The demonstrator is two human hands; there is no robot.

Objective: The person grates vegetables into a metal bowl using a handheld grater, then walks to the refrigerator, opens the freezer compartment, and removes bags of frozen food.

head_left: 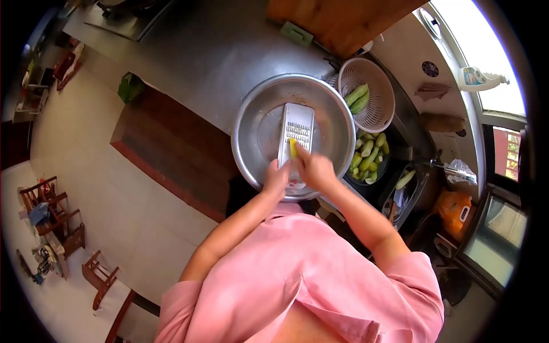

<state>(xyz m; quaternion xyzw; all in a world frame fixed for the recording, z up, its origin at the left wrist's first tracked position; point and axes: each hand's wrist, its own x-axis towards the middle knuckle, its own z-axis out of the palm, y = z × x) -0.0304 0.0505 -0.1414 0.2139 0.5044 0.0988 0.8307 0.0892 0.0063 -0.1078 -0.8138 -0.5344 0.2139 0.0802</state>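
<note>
A large steel basin (pixel 245 150) sits in front of me, with a flat metal grater (pixel 298 115) leaning inside it. My left hand (pixel 277 178) is closed around the lower edge of the grater. On the grater's toothed face lies a small yellow piece of vegetable (pixel 293 147), pinched in my closed right hand (pixel 315 170). What kind of vegetable it is does not show. The bottom of the grater is partly covered by my hands. Right of the basin, a white plastic colander (pixel 384 94) holds green cucumber-like vegetables (pixel 358 98).
Below the colander, a dark container holds several yellow-green vegetables (pixel 369 157). A sink (pixel 422 182) with a faucet is further right, near an orange bag (pixel 452 210). A wooden board (pixel 337 23) is at the back; a white bottle (pixel 479 79) stands by the window.
</note>
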